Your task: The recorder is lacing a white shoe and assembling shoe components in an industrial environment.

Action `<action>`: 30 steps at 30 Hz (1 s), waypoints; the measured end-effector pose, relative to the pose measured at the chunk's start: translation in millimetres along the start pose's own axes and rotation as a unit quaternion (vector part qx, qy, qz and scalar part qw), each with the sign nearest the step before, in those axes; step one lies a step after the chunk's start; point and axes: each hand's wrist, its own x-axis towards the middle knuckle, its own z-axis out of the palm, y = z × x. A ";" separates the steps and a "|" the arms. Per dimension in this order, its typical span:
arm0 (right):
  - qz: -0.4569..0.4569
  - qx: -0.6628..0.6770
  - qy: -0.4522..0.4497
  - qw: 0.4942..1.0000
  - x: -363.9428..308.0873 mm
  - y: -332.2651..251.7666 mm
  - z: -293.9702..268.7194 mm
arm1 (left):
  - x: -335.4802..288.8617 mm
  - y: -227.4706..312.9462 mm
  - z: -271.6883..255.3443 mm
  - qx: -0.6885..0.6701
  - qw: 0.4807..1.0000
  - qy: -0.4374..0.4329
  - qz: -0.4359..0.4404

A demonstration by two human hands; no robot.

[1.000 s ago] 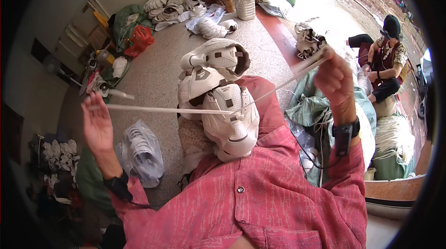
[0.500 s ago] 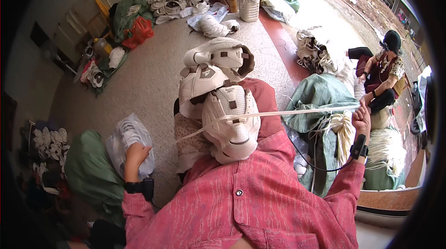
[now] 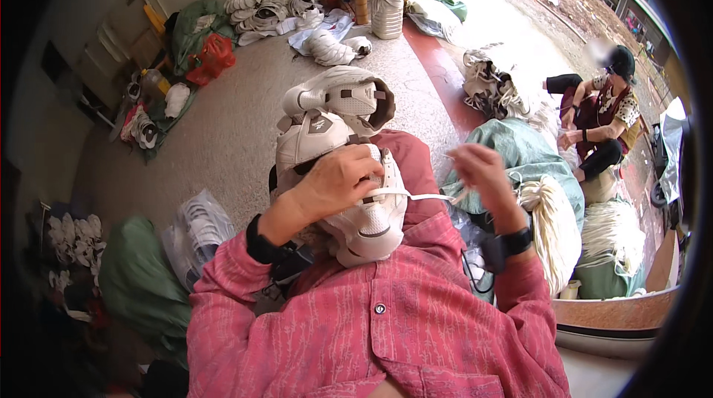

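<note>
A white shoe upper (image 3: 371, 231) with perforated panels and brown patches lies on my lap, toe toward me. My left hand (image 3: 327, 186) is on its left side, fingers bent and closed at the lacing opening; the fingertips are partly hidden. From beside my left thumb, a flat white shoelace (image 3: 427, 196) crosses the upper to the right. My right hand (image 3: 483, 175), raised right of the upper and slightly blurred, has its fingers closed on the lace. Beyond the upper, more white shoe uppers (image 3: 338, 97) are stacked on my legs.
A bundle of cream laces (image 3: 549, 223) hangs over a green sack (image 3: 505, 149) at my right. Shoe uppers in a clear plastic bag (image 3: 197, 227) and a green bag (image 3: 141, 272) are at my left. A seated person (image 3: 605, 112) works at far right. Shoe piles (image 3: 256, 8) stand at the back.
My left hand has moved from the plastic bag up to the shoe upper. The right hand has come inward from the far right, and the stretched lace is now shorter and slacker.
</note>
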 end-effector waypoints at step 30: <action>0.005 0.032 -0.141 0.990 -21.7 -0.2 67.9 | 8.3 0.0 8.2 -0.271 0.926 -0.131 -0.228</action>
